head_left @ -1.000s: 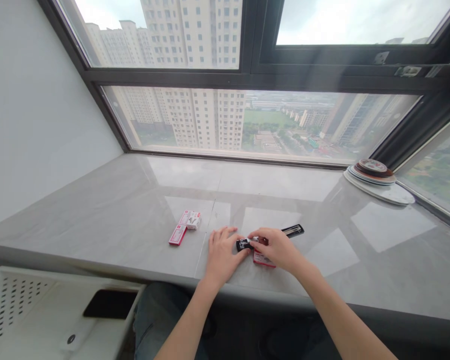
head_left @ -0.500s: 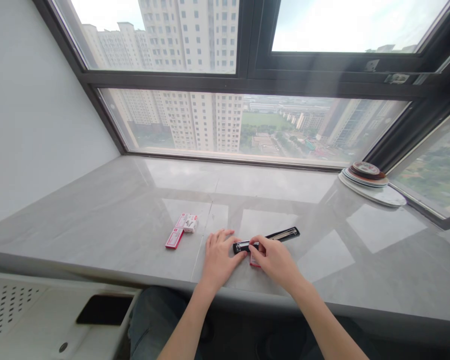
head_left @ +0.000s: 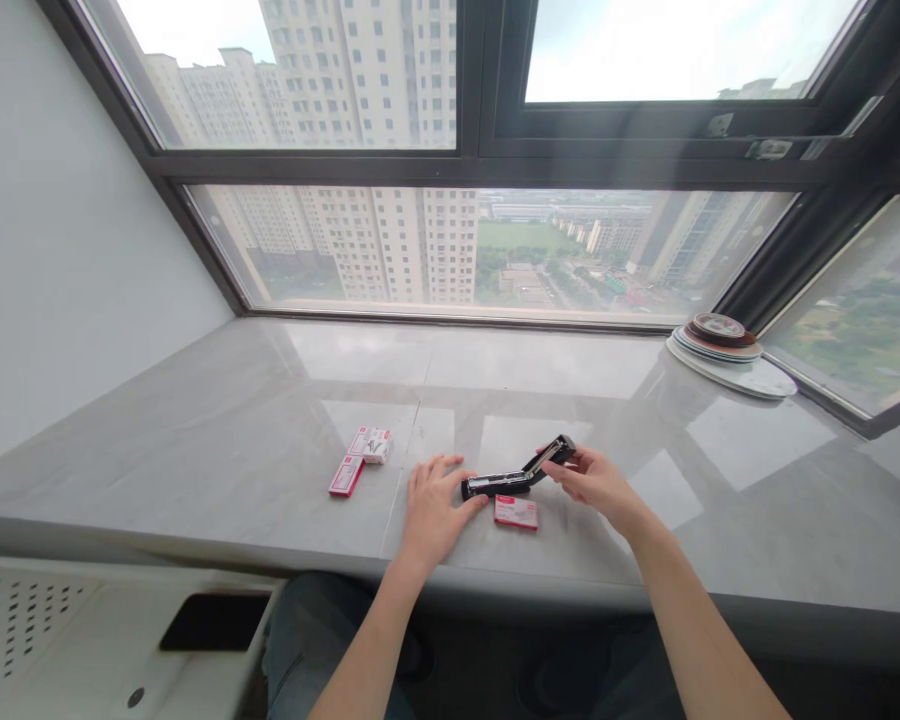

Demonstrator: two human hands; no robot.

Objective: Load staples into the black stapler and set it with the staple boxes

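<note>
A black stapler [head_left: 501,485] lies folded wide on the grey stone sill, its metal staple channel showing. My left hand [head_left: 435,510] rests at its left end, thumb in front and fingers behind, holding the base down. At the other end my right hand [head_left: 596,488] grips the stapler's raised upper arm, which tilts up to the right. Just in front of the base lies a small red-and-white staple box [head_left: 516,513]. More red-and-white boxes [head_left: 347,475] sit together to the left, one white box [head_left: 377,446] among them with a picture on top.
Stacked plates [head_left: 731,360] stand at the right rear corner of the sill [head_left: 217,430], by the window frame [head_left: 450,322]. Below the sill's front edge on the left is a white plastic surface [head_left: 67,640] with a dark slot and rows of holes.
My right hand has moved from over the channel to the right and now grips the upper arm, which has lifted. The staple box in front is uncovered. My left hand stays at the base.
</note>
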